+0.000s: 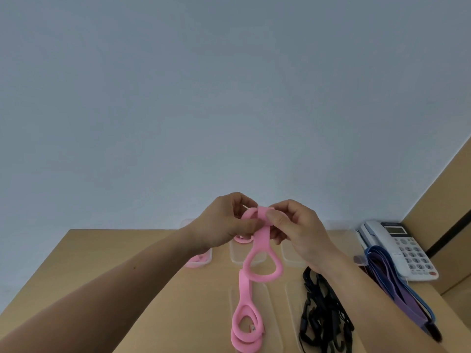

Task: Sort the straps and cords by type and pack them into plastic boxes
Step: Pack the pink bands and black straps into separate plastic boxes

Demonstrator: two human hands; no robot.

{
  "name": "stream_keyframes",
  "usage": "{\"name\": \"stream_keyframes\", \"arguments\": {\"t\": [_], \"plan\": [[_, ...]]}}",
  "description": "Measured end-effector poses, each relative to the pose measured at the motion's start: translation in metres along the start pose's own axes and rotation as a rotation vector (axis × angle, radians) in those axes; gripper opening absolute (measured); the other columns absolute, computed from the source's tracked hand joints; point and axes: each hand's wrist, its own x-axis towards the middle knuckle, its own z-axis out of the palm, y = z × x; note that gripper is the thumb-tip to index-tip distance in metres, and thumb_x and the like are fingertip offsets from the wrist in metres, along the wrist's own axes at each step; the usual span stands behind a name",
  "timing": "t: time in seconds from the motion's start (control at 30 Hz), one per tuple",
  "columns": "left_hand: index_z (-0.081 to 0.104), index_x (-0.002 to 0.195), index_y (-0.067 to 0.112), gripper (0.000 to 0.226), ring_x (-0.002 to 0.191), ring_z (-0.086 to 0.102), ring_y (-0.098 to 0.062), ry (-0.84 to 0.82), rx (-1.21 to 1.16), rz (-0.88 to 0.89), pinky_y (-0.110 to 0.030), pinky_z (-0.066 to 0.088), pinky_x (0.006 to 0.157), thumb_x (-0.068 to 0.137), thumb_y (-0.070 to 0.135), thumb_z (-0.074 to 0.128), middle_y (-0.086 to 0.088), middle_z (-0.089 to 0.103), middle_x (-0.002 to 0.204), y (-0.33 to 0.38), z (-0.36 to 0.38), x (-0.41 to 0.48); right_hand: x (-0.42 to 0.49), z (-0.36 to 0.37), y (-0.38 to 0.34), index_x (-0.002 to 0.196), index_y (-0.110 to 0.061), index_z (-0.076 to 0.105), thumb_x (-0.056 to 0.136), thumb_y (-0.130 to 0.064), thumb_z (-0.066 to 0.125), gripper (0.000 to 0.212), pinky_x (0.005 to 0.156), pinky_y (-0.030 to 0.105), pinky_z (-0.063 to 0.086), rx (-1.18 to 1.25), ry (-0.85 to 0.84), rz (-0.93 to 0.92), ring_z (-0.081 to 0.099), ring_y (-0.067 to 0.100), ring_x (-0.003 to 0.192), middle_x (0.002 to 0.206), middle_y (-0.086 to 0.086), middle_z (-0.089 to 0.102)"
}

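L hand [224,222] & R hand [298,233] both pinching top end of pink strap [263,266], fingers curled round it. Strap hanging twd 6 o'clock, long axis 12–6, lower loops reaching table [127,276]. Clear box [204,262] w/ pink inside sitting at 8 o'clock, L hand nearer. Black cords [321,314] lying at 5, purple bands [397,284] & phone [405,248] at 3–4. Path to box prob. unblocked.
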Motion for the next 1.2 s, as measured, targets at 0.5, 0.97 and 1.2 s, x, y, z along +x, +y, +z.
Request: {"name": "stream_keyframes", "arguments": {"t": [0.5, 0.97, 1.2], "plan": [[0.060, 0.115, -0.002, 0.039, 0.084, 0.063, -0.029, -0.092, -0.231, -0.151, -0.042, 0.053, 0.086, 0.083, 0.019, 0.070, -0.017, 0.063, 0.091, 0.008, -0.001, 0.000, -0.005, 0.000, 0.002, 0.092, -0.032, 0.068, 0.069, -0.018, 0.079, 0.029, 0.073, 0.036, 0.060, -0.027, -0.024, -0.089, 0.071, 0.027, 0.085, 0.096, -0.004, 0.070], [0.062, 0.105, 0.008, 0.031, 0.083, 0.069, -0.020, -0.059, -0.076, 0.065, -0.035, 0.057, 0.077, 0.078, 0.003, 0.076, -0.006, 0.070, 0.099, 0.003, 0.005, 0.001, -0.005, -0.007, -0.003, 0.091, -0.006, 0.066, 0.077, -0.042, 0.072, 0.039, 0.062, 0.035, 0.055, 0.044, -0.057, 0.063, 0.065, 0.026, 0.068, 0.076, 0.008, 0.070], [0.059, 0.110, 0.011, 0.046, 0.085, 0.072, -0.027, -0.042, -0.065, -0.041, -0.040, 0.059, 0.079, 0.071, 0.019, 0.084, -0.015, 0.070, 0.102, 0.002, 0.005, 0.001, -0.005, -0.006, -0.006, 0.092, -0.008, 0.069, 0.072, -0.037, 0.073, 0.036, 0.060, 0.027, 0.055, -0.004, -0.001, 0.003, 0.070, 0.021, 0.067, 0.078, 0.007, 0.073]]}}
